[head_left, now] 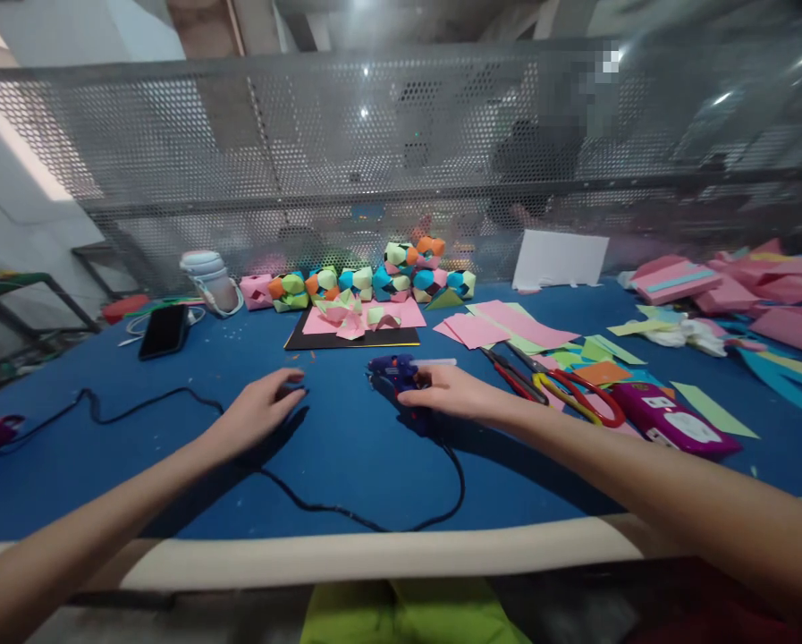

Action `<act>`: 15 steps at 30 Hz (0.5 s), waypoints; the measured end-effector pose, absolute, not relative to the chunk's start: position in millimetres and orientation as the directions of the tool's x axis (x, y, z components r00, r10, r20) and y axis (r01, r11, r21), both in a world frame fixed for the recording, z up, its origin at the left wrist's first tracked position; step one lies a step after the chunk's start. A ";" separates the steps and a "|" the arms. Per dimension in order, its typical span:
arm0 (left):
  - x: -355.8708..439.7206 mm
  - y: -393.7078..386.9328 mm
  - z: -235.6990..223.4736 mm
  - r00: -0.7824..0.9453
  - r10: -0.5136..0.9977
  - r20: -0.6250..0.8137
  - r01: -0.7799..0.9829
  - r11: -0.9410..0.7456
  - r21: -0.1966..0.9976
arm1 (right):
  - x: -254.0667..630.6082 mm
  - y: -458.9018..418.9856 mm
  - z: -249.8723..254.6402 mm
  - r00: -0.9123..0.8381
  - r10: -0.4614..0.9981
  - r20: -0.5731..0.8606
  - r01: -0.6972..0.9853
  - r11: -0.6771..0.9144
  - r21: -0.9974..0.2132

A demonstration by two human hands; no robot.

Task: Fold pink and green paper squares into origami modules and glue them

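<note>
I held the blue glue gun (392, 368) in the closed right hand (446, 392), right of the left hand (257, 411), which was loosely curled and empty. Beyond both, paper balls (356, 283) stood apparently finished; nearer the hands, folded pieces (341, 309) lay apparently unjoined.

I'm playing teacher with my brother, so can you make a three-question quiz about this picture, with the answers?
1. Which of the person's hands holds the blue glue gun?
2. True or false: the phone lies to the right of the glue gun.
3. What lies on the black sheet?
A) scissors
B) pink paper
C) a bottle

Key:
1. The right hand.
2. False; it lies to the left.
3. B.
</note>
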State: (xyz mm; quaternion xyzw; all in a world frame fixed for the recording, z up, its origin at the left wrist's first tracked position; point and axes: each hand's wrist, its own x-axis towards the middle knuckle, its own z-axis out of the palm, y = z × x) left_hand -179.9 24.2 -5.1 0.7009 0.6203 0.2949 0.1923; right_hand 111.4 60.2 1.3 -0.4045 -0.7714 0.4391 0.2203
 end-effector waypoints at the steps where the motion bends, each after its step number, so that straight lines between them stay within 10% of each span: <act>1: -186.9 8.9 -6.5 0.088 0.977 0.193 0.823 -0.180 0.539 | 103.3 58.8 3.2 -0.600 0.800 0.018 0.426 0.338 -0.839; 15: -284.2 -64.5 -6.4 0.029 0.994 0.108 0.978 -0.006 -0.207 | -54.5 92.3 2.9 -0.651 0.746 0.139 0.388 0.484 -0.784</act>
